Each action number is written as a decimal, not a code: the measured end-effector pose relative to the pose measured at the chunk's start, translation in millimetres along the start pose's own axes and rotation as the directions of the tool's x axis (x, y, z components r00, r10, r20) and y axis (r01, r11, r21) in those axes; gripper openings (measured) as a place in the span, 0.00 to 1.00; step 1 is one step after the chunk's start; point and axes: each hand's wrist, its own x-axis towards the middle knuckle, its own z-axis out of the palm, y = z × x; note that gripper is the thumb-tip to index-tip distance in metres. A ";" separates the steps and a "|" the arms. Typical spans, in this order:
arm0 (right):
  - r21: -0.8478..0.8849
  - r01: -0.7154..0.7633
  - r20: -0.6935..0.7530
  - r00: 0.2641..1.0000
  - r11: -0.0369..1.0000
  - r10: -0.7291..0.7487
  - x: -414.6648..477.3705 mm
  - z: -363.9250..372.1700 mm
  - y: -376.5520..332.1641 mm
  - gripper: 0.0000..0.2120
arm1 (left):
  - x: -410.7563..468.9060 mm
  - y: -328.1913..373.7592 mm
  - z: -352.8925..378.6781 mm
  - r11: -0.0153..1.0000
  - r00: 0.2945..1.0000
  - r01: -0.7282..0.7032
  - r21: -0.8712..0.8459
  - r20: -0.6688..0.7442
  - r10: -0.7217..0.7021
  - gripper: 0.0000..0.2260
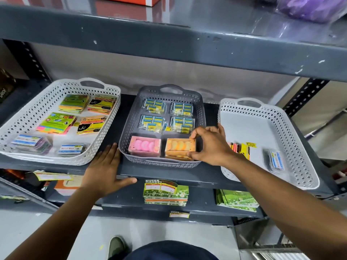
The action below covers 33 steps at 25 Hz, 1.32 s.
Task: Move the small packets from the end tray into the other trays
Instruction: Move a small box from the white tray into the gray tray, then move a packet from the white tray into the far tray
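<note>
Near the grey tray's (131, 117) front rim, the right hand (210, 145) grips an orange packet (179, 148) beside a pink one (144, 147), while the left hand (105, 167) rests open on the shelf edge (169, 174).

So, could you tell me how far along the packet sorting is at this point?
Well along. The grey middle tray already holds four blue-and-yellow bundles and a pink box. The right hand is setting an orange box beside the pink one, while the left hand rests flat on the shelf. Left in the right-hand white tray: a yellow packet and a clear packet.
</note>
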 end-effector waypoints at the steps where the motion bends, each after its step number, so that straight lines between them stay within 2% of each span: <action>1: -0.014 0.000 0.013 1.000 1.000 0.000 0.7 0.4 -0.4 0.23 | -0.1 0.2 0.0 1.000 1.000 0.000 0.000 -0.005 0.000 0.54; 7: -0.080 -0.007 0.172 0.985 0.997 0.020 8.1 -1.2 -1.6 0.27 | -1.6 -0.4 2.3 1.000 1.000 -0.006 0.004 -0.007 0.006 0.52; 9: -0.064 0.034 0.224 0.974 0.997 -0.019 9.2 -7.3 -1.7 0.29 | -3.7 0.8 3.3 1.000 1.000 -0.007 -0.007 -0.011 0.007 0.52; 11: 0.072 0.051 0.182 0.981 0.996 -0.064 8.0 -26.6 6.7 0.30 | -8.6 1.7 5.9 0.999 1.000 -0.008 -0.033 -0.018 0.008 0.51; 13: 0.210 0.004 0.070 0.997 0.978 -0.019 1.9 -56.9 35.4 0.29 | -17.4 3.5 9.5 0.997 0.999 -0.010 -0.072 -0.039 0.007 0.49; 14: 0.191 -0.038 0.054 0.998 0.981 0.028 -3.3 -71.3 59.3 0.29 | -23.1 4.4 11.7 0.996 0.999 -0.010 -0.092 -0.054 0.005 0.48; 16: 0.010 -0.186 0.175 0.968 0.983 0.181 -18.0 -92.9 110.8 0.35 | -36.6 6.2 15.6 0.993 0.997 -0.013 -0.120 -0.082 0.003 0.47; 18: -0.184 -0.302 0.361 0.864 0.935 0.350 -34.6 -97.7 148.1 0.43 | -49.9 6.8 19.3 0.990 0.995 -0.018 -0.138 -0.101 0.004 0.47; 19: -0.255 -0.319 0.419 0.815 0.913 0.402 -41.6 -94.1 160.0 0.47 | -55.5 6.5 21.0 0.989 0.994 -0.016 -0.146 -0.109 -0.001 0.47; 21: -0.355 -0.298 0.453 0.774 0.886 0.442 -49.0 -84.4 176.9 0.53 | -62.9 6.2 22.5 0.988 0.993 -0.006 -0.157 -0.117 -0.012 0.47; 24: -0.443 -0.225 0.456 0.777 0.868 0.434 -51.8 -78.2 186.7 0.56 | -66.6 7.8 22.1 0.987 0.993 0.010 -0.158 -0.113 -0.028 0.47; 28: -0.469 -0.194 0.422 0.808 0.862 0.411 -49.9 -80.7 195.5 0.56 | -65.6 9.2 19.1 0.991 0.993 0.015 -0.131 -0.117 -0.031 0.45; 29: -0.443 -0.209 0.392 0.829 0.872 0.398 -49.0 -82.8 201.2 0.54 | -65.0 9.7 18.2 0.992 0.992 0.019 -0.125 -0.119 -0.034 0.45; 31: -0.329 -0.252 0.323 0.875 0.910 0.360 -46.1 -85.9 215.5 0.41 | -65.4 10.2 17.6 0.993 0.991 0.028 -0.118 -0.126 -0.043 0.44; 33: -0.201 -0.241 0.290 0.911 0.950 0.292 -42.7 -91.7 220.8 0.37 | -66.4 11.3 17.8 0.995 0.990 0.028 -0.098 -0.134 -0.041 0.43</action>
